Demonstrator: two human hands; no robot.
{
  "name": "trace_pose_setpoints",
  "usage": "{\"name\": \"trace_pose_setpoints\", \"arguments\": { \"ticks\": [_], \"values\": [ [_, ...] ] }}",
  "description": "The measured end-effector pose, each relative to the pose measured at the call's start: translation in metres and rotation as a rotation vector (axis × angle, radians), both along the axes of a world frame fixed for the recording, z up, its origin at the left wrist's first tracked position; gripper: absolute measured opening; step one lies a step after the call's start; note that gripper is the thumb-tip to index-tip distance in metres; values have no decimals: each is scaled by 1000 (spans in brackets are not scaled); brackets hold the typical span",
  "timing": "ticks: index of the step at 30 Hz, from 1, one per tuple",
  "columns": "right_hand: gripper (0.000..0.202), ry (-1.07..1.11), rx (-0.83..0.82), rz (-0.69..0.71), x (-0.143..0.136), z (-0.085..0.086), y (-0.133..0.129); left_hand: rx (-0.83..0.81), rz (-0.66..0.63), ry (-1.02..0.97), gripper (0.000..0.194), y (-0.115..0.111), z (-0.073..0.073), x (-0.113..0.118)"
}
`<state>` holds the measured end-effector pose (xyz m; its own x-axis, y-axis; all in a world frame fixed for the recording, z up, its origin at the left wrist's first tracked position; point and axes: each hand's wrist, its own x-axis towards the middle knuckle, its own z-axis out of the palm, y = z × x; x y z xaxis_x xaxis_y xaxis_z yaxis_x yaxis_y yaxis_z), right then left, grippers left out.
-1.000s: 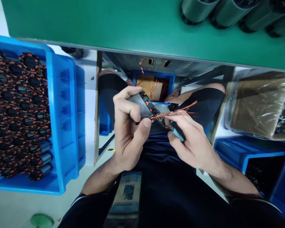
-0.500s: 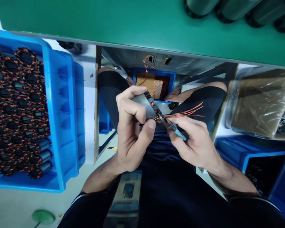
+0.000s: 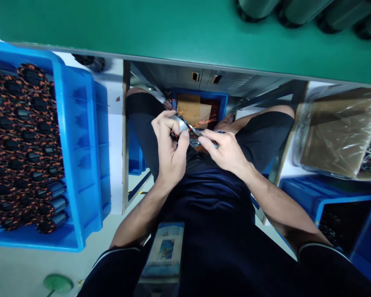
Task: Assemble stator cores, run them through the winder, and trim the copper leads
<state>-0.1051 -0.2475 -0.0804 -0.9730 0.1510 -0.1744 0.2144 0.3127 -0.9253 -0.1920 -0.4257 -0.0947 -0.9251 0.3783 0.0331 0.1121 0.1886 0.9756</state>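
i have the left hand (image 3: 172, 153) with fingers pinching a wound metal part (image 3: 181, 123) in the air, on the near side of the worktop (image 3: 126, 29). the right hand (image 3: 225, 149) has its fingers wrapped round a pliers-like tool (image 3: 195, 131), tip at the part's edge beside loose copper wires (image 3: 207, 122); contact i can't tell. i judge the step as wire work, calling for a steady part and careful tip placement.

The pliers (image 3: 195, 131) are partly hidden by the right grip (image 3: 225, 149); the wires (image 3: 208, 121) are blurred; the cylinders (image 3: 303, 12) and left crate (image 3: 72, 165) are cropped.
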Motion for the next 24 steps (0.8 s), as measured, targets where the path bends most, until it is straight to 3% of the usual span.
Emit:
{"name": "trace_pose_setpoints", "arguments": {
  "ticks": [7,15,19,24],
  "values": [
    [59,-144,-53,58,-21,-51,6,-105,93,-124,47,5,-62,-10],
    [71,-224,-126,54,-34,-80,11,-92,108,-125,49,5,-101,-20],
    [78,-201,-220,-4,-37,-79,18,-53,67,-74,54,2,-96,-22],
    [81,-137,-399,-56,-32,-50,12,-2,-126,173,44,-4,-55,-18]
  ]
}}
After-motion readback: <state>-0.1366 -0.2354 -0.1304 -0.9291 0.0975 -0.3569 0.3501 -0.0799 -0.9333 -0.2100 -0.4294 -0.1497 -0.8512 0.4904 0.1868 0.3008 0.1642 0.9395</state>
